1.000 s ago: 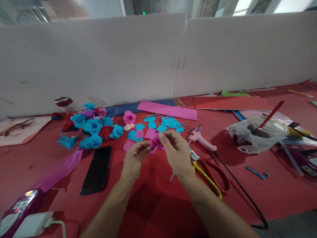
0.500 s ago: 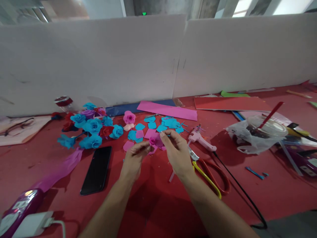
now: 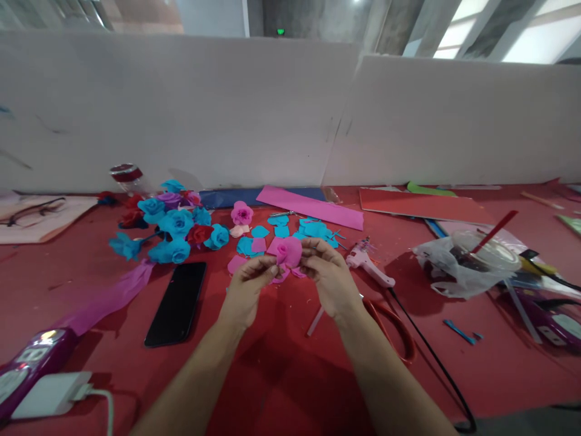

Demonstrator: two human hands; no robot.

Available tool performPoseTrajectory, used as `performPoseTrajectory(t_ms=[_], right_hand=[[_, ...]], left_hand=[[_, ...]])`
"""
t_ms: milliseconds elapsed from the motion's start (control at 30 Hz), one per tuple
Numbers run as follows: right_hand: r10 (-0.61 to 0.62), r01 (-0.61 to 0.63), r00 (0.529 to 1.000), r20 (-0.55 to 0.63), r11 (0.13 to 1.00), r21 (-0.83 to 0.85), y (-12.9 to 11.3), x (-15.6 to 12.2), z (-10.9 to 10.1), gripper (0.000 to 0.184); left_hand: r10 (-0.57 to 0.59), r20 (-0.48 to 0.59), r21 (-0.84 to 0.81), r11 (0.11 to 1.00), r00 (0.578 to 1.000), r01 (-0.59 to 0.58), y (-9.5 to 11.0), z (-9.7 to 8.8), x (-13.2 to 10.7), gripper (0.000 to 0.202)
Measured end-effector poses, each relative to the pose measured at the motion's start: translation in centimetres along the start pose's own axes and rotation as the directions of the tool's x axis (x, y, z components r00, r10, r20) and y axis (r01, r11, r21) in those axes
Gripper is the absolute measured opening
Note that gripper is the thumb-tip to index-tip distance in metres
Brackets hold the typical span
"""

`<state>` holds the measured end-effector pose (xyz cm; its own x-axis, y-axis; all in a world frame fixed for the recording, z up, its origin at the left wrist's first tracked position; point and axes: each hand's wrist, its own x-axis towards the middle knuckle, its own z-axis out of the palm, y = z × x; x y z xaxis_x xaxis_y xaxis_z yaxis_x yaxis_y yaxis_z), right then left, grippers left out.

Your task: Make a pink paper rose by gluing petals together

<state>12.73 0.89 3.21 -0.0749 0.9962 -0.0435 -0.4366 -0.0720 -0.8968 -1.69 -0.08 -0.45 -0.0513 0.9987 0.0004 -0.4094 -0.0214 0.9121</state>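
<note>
Both my hands meet over the middle of the red table [image 3: 281,375]. My left hand [image 3: 247,290] pinches the base of a small pink foam rose [image 3: 287,252] between thumb and fingertips. My right hand [image 3: 329,275] is closed on the rose's right side, its fingers pressing an outer pink petal against the bud. Loose pink and blue foam petals [image 3: 281,233] lie on the table just beyond the rose. A finished pink rose [image 3: 241,214] sits behind them.
A heap of blue, red and purple foam roses [image 3: 170,224] lies at the left, a black phone [image 3: 177,303] beside it. A pink glue gun [image 3: 367,263], red scissors [image 3: 399,339] and a black cord [image 3: 436,363] lie at the right, then a bagged cup [image 3: 472,260]. White boards wall the back.
The rose has gained a wider pink petal round the bud, and my right hand has closed in against it. The view has tilted up slightly.
</note>
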Motion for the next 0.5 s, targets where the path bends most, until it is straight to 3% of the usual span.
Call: performPoseTrajectory(t_ms=[167,500], right_hand=[[0.062,-0.050,0.989,0.136,0.995,-0.086,0.34,0.19,-0.26,0.007],[-0.039,0.066,0.988,0.149,0.981,-0.180,0.17,0.18,-0.23,0.009]], left_hand=[[0.004,0.005,-0.004,1.000,1.000,-0.004,0.14,0.01,-0.02,0.011],[-0.012,0.022,0.005,1.000,1.000,0.012,-0.08,-0.35,0.03,0.008]])
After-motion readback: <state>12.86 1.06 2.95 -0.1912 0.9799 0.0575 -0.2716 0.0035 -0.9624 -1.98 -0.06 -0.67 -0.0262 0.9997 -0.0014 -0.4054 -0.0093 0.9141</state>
